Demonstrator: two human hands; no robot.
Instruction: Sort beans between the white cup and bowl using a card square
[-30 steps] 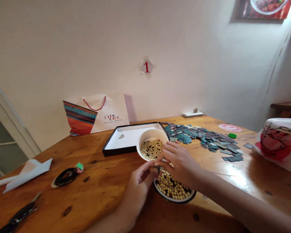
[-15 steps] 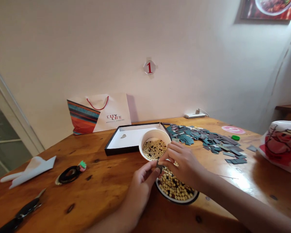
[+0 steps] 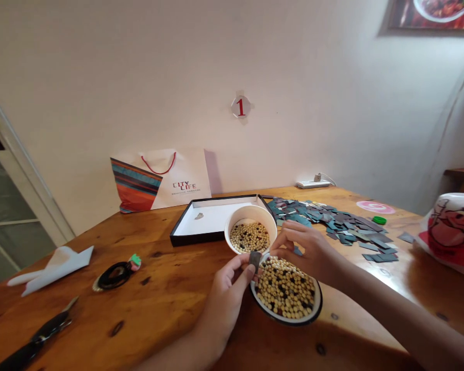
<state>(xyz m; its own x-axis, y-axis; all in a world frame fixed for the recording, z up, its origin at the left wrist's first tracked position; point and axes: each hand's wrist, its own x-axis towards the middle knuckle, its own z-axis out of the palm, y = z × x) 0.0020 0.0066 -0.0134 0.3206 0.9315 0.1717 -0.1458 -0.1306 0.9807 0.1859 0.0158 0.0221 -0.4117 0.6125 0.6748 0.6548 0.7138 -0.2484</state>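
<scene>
My left hand [image 3: 226, 291] pinches a small dark flat piece [image 3: 254, 260] between thumb and fingers, at the near edge of the two bowls. My right hand [image 3: 301, 250] is just to its right, over the far rim of the dark-rimmed bowl [image 3: 320, 301], with thumb and fingertips pressed together. Whether anything is between them I cannot make out. That bowl is full of pale round beads [image 3: 290, 288] with some dark ones mixed in. Behind it, the white tub [image 3: 230, 216] holds a shallower layer of similar beads [image 3: 251, 237].
Dark flat pieces [image 3: 332, 221] lie heaped at the back right, near a green cap [image 3: 379, 220] and a plastic bag [image 3: 454, 234]. A shallow black-edged box [image 3: 201, 224] and paper bag [image 3: 185, 178] stand behind. Pliers [image 3: 42, 330], a black coil [image 3: 116, 275] and tissue [image 3: 58, 268] lie left.
My right fingers have drawn away to the right from the dark piece, which now shows more of its face in my left hand. The view has shifted slightly.
</scene>
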